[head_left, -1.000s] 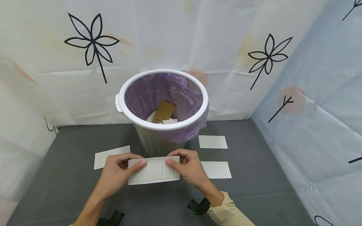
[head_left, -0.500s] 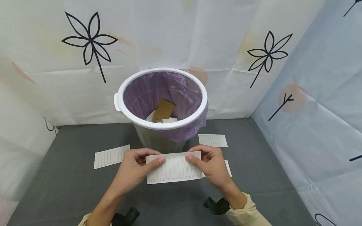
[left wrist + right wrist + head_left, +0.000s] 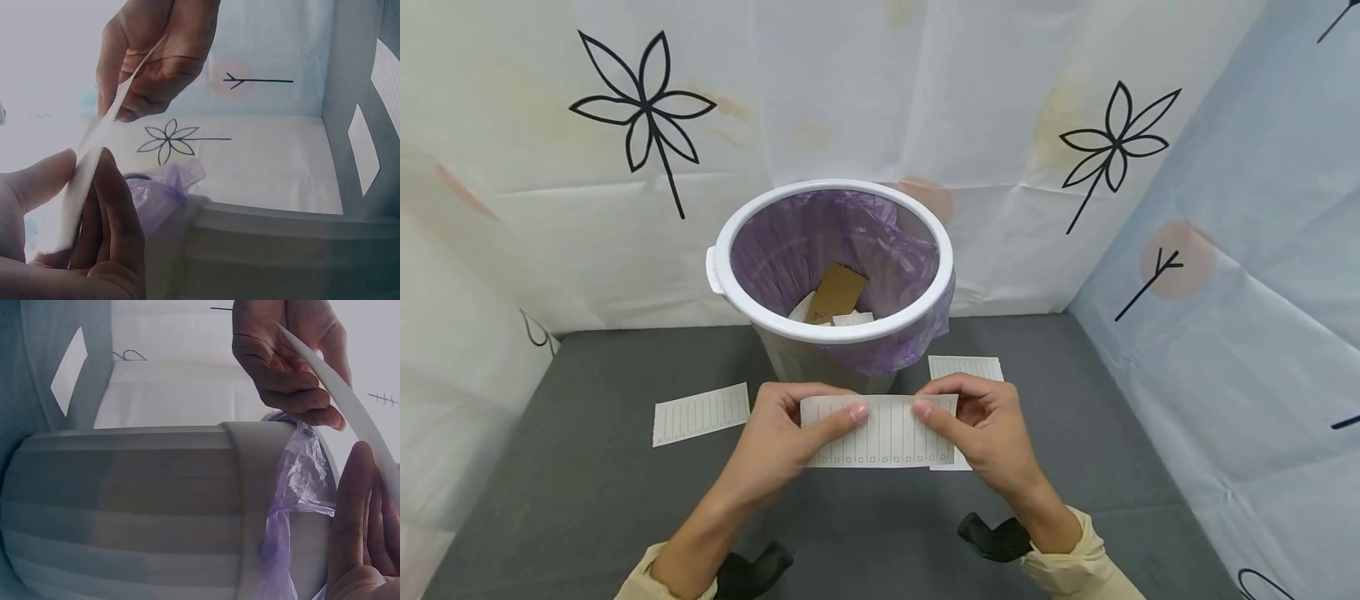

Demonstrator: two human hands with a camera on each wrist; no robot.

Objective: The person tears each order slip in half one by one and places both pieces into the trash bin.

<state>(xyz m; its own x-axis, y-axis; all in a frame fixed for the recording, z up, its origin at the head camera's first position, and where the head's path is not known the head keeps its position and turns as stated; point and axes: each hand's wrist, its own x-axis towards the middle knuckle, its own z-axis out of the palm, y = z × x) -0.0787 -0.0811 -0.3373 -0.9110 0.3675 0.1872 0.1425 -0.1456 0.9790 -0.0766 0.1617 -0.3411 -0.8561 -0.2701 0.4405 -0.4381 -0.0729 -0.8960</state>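
Observation:
A slip of lined paper (image 3: 887, 433) with a row of small printed boxes is stretched between both hands, in front of the bin. My left hand (image 3: 782, 429) pinches its left end between thumb and fingers. At the right end, my right hand (image 3: 996, 429) pinches it the same way. Seen edge-on in the left wrist view, the paper (image 3: 94, 156) bows slightly, with the right hand (image 3: 156, 62) at its far end. The right wrist view shows the paper (image 3: 350, 406) curving between the two hands.
A white-rimmed trash bin (image 3: 831, 333) with a purple bag (image 3: 775, 242) stands behind the hands, holding brown cardboard (image 3: 838, 293) and white scraps. One lined slip (image 3: 700, 414) lies at left; another slip (image 3: 966, 367) lies right of the bin. A third slip (image 3: 951, 464) is mostly hidden.
Both hands have moved right and slightly toward the bin, carrying the paper between them. The held paper now covers most of the nearer right-hand slip.

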